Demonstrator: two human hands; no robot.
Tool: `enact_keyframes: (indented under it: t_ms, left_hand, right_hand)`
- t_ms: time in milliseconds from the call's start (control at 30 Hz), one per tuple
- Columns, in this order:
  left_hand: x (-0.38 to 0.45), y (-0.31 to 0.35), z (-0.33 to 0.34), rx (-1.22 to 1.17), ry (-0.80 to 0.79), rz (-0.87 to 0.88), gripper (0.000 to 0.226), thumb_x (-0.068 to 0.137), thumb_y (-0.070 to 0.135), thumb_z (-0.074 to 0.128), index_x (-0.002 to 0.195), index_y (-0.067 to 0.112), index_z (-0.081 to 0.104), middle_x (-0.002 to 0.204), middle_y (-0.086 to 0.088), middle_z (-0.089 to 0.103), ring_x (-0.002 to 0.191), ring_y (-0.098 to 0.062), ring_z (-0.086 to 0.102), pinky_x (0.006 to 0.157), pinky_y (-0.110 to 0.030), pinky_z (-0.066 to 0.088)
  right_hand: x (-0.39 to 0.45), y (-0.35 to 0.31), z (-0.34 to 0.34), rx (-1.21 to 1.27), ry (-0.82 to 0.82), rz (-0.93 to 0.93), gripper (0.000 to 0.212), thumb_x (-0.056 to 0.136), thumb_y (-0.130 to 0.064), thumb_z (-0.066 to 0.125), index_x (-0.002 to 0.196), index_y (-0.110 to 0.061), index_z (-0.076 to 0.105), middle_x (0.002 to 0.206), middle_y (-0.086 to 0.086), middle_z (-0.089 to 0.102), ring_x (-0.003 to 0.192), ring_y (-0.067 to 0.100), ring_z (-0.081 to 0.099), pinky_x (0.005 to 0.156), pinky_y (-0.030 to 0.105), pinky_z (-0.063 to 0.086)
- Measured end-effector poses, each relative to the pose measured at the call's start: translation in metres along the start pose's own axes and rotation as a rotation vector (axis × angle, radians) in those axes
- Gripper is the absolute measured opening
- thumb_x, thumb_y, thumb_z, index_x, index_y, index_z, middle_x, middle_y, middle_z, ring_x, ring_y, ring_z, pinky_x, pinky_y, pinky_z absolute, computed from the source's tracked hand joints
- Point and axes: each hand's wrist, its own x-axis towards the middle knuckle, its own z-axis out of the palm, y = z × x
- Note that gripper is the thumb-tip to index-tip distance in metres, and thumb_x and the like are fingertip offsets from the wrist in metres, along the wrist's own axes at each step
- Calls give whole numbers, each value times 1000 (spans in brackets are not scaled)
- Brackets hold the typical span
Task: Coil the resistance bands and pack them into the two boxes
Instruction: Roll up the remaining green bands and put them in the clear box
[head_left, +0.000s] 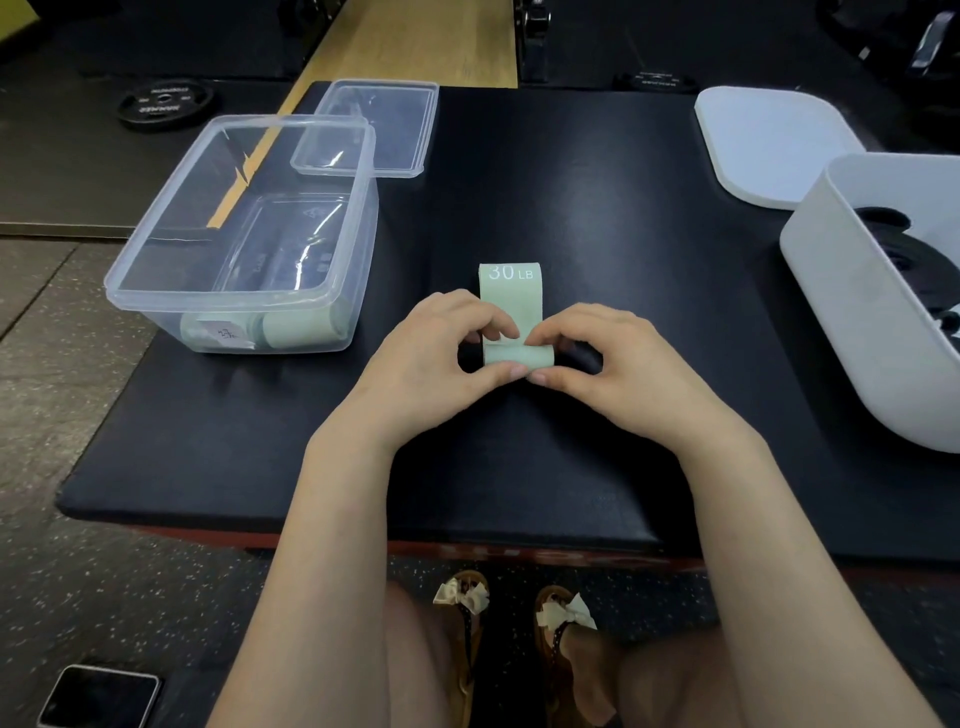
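Green fabric, marked 30 LB, lies flat on the black tabletop (519, 467) in front of the person: this band (510, 296) is about half rolled. Its near end is wound into a short coil, and the far end, with the print, lies unrolled and points away. The left hand (441, 348) and right hand (602, 358) both pinch the coil, thumbs under its near side and fingertips on top, one at each end of the roll; each grip is narrow and closed on the band.

To the left stands a clear box (171, 280), open, overhanging the tabletop's left edge. In its near corner lie what look like two pale green rolls (270, 330), one with a white label, so some bands seem already packed there. Its clear lid (374, 130) lies just behind it. At the right edge stands a white box (852, 312), also open, with dark items (898, 249) inside that may be coiled black bands, though I cannot tell for sure. A white lid (769, 140) lies behind it.

By my reading the work is well on: both boxes hold something, and no other loose band shows. Left to do: finish this roll, set it in a box, likely the clear one with the other green rolls, and perhaps close both lids.
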Motion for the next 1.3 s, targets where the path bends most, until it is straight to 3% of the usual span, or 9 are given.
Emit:
enact_keyframes:
  t_ms: [267,467,733,867,1000,1167,1300]
  left_hand:
    - [-2,5,-2,-13,-50,57,29,70,28,80,87,33,57,89,18,56,92,-10,50,85,-24,42]
    - [-3,2,-3,-41,-98,17,27,70,27,80,87,31,59,91,13,59,94,-11,52,81,-21,42]
    - [-1,3,-2,-65,-80,-25,14,77,29,73,87,22,66,85,17,56,88,-9,51,78,-25,41]
    - [0,3,-1,-18,-65,-53,12,81,34,68,89,26,65,83,20,54,90,-4,46,79,-21,38]
    - [2,3,1,48,-31,-90,14,86,38,62,92,27,65,89,18,54,95,-6,43,85,-26,40]
    - [2,4,2,62,-17,-102,18,85,40,61,98,28,65,92,15,56,96,-7,46,89,-34,44]
    - [-1,1,-3,26,46,-77,30,76,39,72,103,30,61,103,14,53,96,-8,52,86,-30,46]
  right_hand:
    - [-4,0,-5,16,-72,6,21,83,-27,72,103,-22,70,91,-4,64,87,8,52,83,19,39]
    - [-5,0,-8,47,-93,22,16,83,-28,71,99,-26,70,87,-12,62,88,5,51,78,10,35]
    - [-8,-1,-6,66,-24,19,28,81,-34,71,107,-27,69,100,-20,53,92,5,55,89,26,44]
    - [-6,0,-4,37,4,-23,32,78,-28,77,108,-25,68,99,-17,55,91,10,56,85,29,47]
    - [-3,3,-2,-39,37,-76,32,76,-21,78,105,-19,65,99,-13,57,91,12,55,88,36,45]
    - [-2,3,-1,-24,51,-59,27,80,-18,75,106,-18,67,98,-10,59,92,11,55,87,26,44]
    - [-2,2,-1,-1,23,-5,27,82,-20,72,108,-19,67,97,-6,60,90,10,55,81,13,40]
